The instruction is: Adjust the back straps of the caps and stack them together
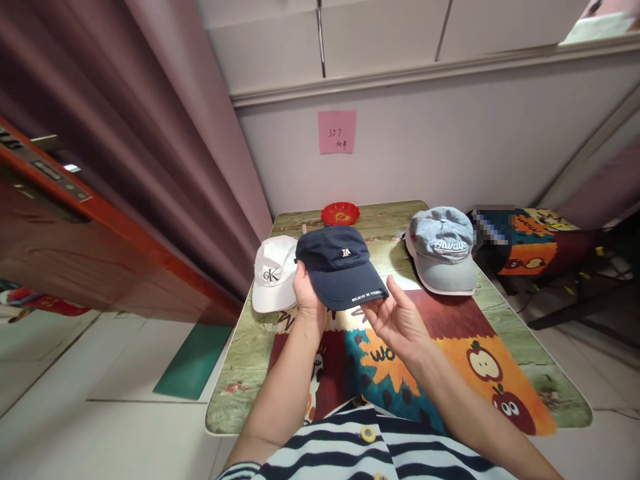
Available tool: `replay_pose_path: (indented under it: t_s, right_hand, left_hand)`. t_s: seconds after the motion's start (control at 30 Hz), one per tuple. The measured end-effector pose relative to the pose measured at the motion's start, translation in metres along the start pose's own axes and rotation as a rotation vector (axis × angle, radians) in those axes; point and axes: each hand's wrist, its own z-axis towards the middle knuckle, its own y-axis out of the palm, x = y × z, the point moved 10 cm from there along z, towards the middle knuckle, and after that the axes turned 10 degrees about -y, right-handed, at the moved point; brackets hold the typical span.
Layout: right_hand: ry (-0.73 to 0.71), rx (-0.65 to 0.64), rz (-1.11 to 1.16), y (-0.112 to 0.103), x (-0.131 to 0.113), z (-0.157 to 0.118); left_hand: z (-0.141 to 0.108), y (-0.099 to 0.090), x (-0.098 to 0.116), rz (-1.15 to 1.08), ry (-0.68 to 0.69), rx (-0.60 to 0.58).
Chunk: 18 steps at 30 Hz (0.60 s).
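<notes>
A navy baseball cap (340,257) with a small white "LA" mark is held up over the table, its brim pointing toward me and a little right. My left hand (309,297) is closed on the cap's left side, thumb along the edge and fingers hidden beneath. At the right corner of the brim, my right hand (397,319) has its fingers under the edge and its thumb raised beside it. Just left of the navy cap sits a white cap (275,270) with "CK" letters. A light blue cap (443,247) marked "Always" rests on the table's right side.
The wood-patterned table (240,373) carries a colourful printed mat (500,327). A red scalloped dish (340,214) is at the back edge, below a pink note (337,132) on the wall. Curtains (200,120) and an orange-edged door (125,227) are left; a dark stand (565,310) is right.
</notes>
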Motion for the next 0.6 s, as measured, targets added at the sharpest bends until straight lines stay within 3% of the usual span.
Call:
replay_pose_path:
  t_s: [0.17,0.27,0.33,0.43,0.53,0.6]
  right_hand:
    - [-0.075,0.141,0.033,0.006,-0.039,0.012]
    - [-0.17,0.155,0.048,0.012,-0.084,0.031]
    - [-0.274,0.128,0.027,0.016,-0.123,0.045]
    - [-0.454,0.084,0.032,0.015,-0.186,0.067]
    - [-0.599,0.062,0.048,-0.003,-0.238,0.085]
    - [-0.643,0.099,0.056,-0.034,-0.257,0.096]
  left_hand:
    - [-0.001,-0.002,-0.042,0.096,-0.129,-0.063]
    - [-0.009,-0.034,-0.081,0.352,-0.233,-0.022]
    - [-0.014,-0.06,-0.091,0.629,-0.166,0.037]
    - [-0.018,-0.075,-0.096,0.848,-0.031,-0.018]
    - [-0.017,-0.078,-0.1,0.91,-0.012,-0.085]
    - [-0.015,-0.079,-0.1,0.922,-0.005,-0.086]
